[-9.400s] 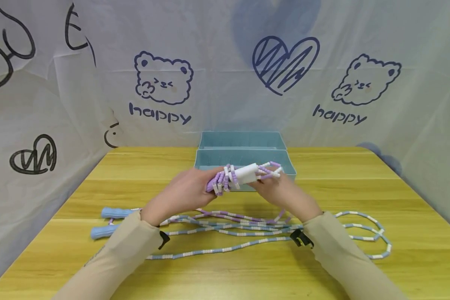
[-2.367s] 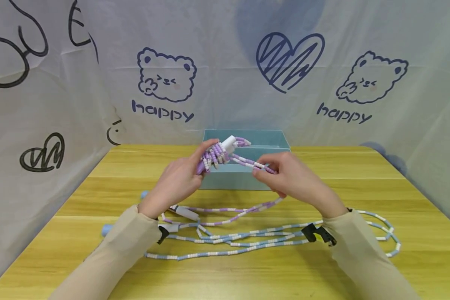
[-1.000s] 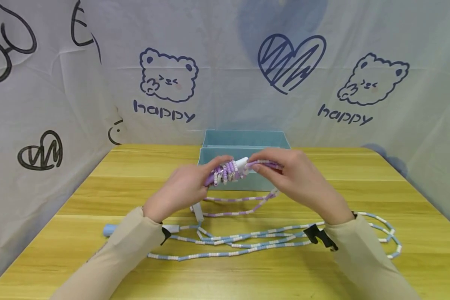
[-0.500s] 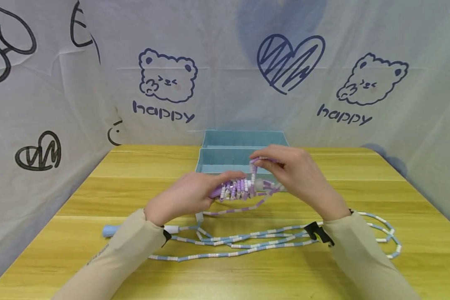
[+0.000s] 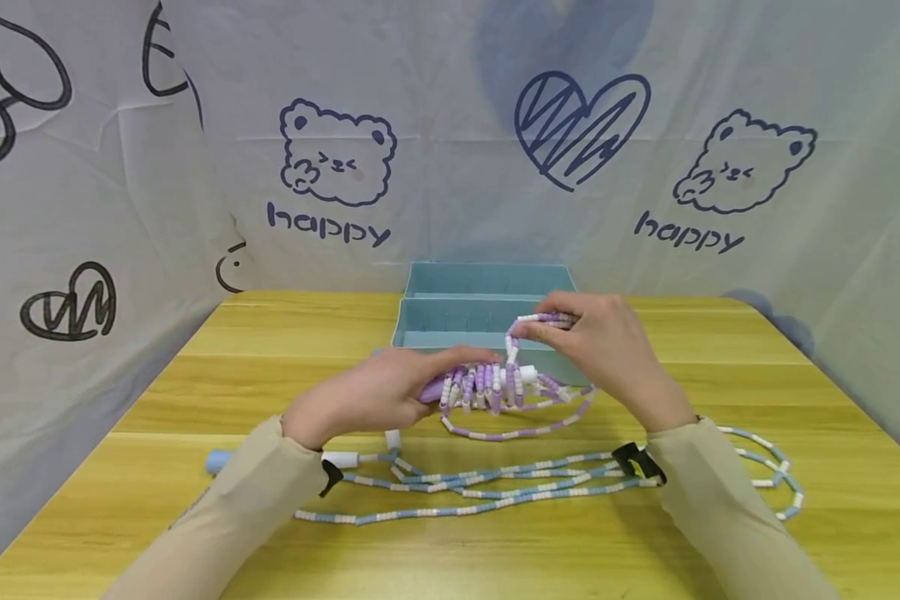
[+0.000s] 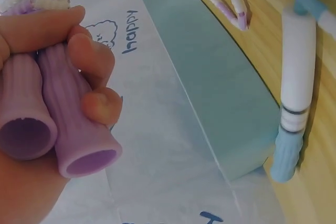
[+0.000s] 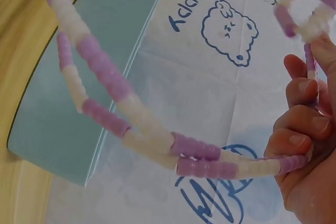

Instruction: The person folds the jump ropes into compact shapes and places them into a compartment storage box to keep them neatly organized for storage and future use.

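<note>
Left hand (image 5: 363,392) grips purple handles (image 6: 68,116) toward the tabletop's (image 5: 450,558) far edge; right hand (image 5: 613,360) pinches beaded rope (image 7: 105,72), its coils now covering more: winding appears advanced.

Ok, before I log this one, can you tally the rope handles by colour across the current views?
Purple handles, gripped together in the left hand: 2
Blue handles, lying apart on the table: 2
Total: 4
</note>
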Demonstrator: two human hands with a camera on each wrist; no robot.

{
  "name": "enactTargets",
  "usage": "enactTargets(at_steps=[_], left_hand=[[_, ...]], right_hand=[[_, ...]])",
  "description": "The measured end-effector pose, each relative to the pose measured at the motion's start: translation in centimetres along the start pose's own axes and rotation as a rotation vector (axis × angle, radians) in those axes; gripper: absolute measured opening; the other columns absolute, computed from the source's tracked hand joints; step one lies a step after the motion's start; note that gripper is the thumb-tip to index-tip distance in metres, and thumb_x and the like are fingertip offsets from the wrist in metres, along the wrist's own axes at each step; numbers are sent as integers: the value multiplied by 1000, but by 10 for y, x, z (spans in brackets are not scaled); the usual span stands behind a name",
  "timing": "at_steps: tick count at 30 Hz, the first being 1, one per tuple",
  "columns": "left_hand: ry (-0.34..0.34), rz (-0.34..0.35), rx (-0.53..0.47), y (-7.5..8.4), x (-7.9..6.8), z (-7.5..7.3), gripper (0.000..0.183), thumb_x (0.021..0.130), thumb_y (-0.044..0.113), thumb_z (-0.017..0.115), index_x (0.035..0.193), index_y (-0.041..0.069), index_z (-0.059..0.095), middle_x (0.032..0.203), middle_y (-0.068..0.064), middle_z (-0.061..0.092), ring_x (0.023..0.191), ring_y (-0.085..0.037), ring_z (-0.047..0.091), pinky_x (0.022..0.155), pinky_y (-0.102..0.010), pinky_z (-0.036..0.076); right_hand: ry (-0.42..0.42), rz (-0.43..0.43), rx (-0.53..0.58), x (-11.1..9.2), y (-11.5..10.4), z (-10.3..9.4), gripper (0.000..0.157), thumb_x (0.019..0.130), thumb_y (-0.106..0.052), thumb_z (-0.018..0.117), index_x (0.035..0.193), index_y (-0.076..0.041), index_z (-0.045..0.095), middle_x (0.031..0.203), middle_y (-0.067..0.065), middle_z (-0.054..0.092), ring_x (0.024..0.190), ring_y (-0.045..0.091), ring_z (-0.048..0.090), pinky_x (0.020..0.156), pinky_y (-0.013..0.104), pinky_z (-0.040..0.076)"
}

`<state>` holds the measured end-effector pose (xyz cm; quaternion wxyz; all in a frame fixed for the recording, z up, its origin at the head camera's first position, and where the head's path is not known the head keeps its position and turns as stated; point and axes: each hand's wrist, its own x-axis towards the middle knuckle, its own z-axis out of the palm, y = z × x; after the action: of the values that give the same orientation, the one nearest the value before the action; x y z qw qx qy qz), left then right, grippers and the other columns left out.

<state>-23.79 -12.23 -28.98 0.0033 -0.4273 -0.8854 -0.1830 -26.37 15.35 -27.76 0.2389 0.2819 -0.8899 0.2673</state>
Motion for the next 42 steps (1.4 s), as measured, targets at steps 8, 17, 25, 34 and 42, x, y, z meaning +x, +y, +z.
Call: enactTargets(at_steps=[8, 17, 25, 34, 42], left_hand=[[17, -36, -226, -1, 0, -2, 81, 92, 4, 64, 151, 47, 26, 117, 1, 61, 72, -13, 58, 65, -31, 50], [109, -99, -533, -3, 2, -6, 85, 90, -1, 64, 145, 52, 28, 121, -10, 52, 58, -20, 52, 49, -34, 48], [194, -197, -501, -5, 5, -8, 85, 91, 2, 64, 143, 58, 26, 108, -12, 57, 49, -17, 46, 45, -31, 43], [258, -244, -207, -10, 5, -7, 84, 88, 5, 66, 150, 46, 26, 108, -10, 63, 62, -20, 54, 51, -33, 45], [251, -279, -38, -15, 4, -4, 83, 88, 0, 60, 151, 43, 27, 82, -5, 61, 50, -17, 46, 46, -29, 39]], right_hand=[[-112, -22, 68, 2, 4, 8, 32, 99, -44, 52, 108, -20, 72, 87, -6, 66, 72, 14, 55, 66, 35, 48], [-289, -29, 145, 0, 5, 19, 15, 100, -11, 56, 110, -9, 67, 99, 6, 69, 87, 24, 65, 80, 42, 52], [-470, -3, 126, 4, -5, 28, 30, 108, -32, 38, 103, -14, 61, 72, -2, 53, 60, 14, 46, 68, 37, 42], [-539, -28, 105, 5, -17, 18, 18, 100, -24, 55, 109, -13, 67, 69, -5, 50, 58, 10, 42, 58, 30, 39], [-552, -33, 107, 4, -23, 11, 17, 97, -18, 59, 80, -17, 56, 62, -5, 41, 52, 7, 36, 53, 27, 34]])
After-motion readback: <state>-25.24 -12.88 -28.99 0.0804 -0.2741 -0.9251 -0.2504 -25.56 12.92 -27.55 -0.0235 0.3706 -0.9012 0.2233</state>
